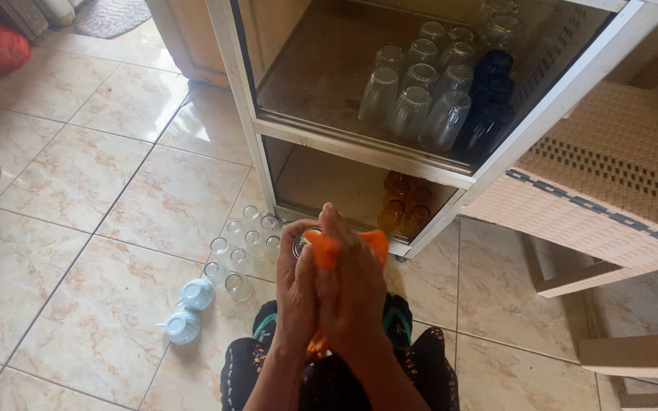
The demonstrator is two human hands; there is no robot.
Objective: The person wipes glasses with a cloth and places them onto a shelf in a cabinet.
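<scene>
My left hand [296,285] is wrapped around a small glass [302,242], fingers closed on its side so it can't slip, with the rim tipped away from me toward the cabinet. My right hand [353,285] is pressed against it from the other side, closed on an orange cloth [329,247] that bunches over the glass mouth and spills out past my fingertips; more of the cloth hangs down between my wrists. I hold both hands tight together, low in front of my knees, so the glass is braced while the cloth works on it.

Just left of my left hand, a cluster of about 8 clear glasses [244,240] stands on the tile floor [116,190], mouths up and empty as far as I can tell. Further left and nearer me lie 2 pale blue cups [190,308], tipped on their sides.

Beyond my fingertips is the open cabinet [359,148]. Its lower shelf, straight ahead, holds a few amber glasses [405,202]. The upper shelf, farther out and to the right, holds rows of clear tumblers [416,95] set upside down, with dark blue glasses [489,103] beside them on the right.

Far right of my right hand stands a woven chair [618,175].
</scene>
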